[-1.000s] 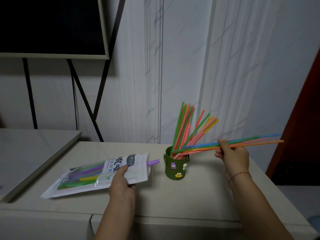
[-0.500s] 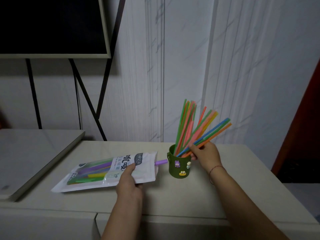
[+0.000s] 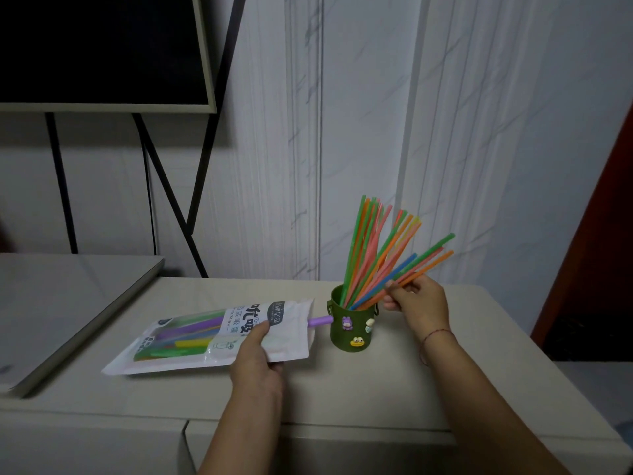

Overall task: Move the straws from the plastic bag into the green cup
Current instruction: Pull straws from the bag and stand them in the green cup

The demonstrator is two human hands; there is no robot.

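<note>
Now our right hand [image 3: 416, 299] pinches straws [image 3: 423, 260] leaning toward 2 o'clock in the green cup [image 3: 352, 323]; our left hand [image 3: 255, 358] pins the plastic bag [image 3: 205, 337] to the worktop [image 3: 394, 389]

The pale table [image 3: 394, 382] carries the plastic bag [image 3: 191, 337] and the green cup [image 3: 352, 323].
</note>
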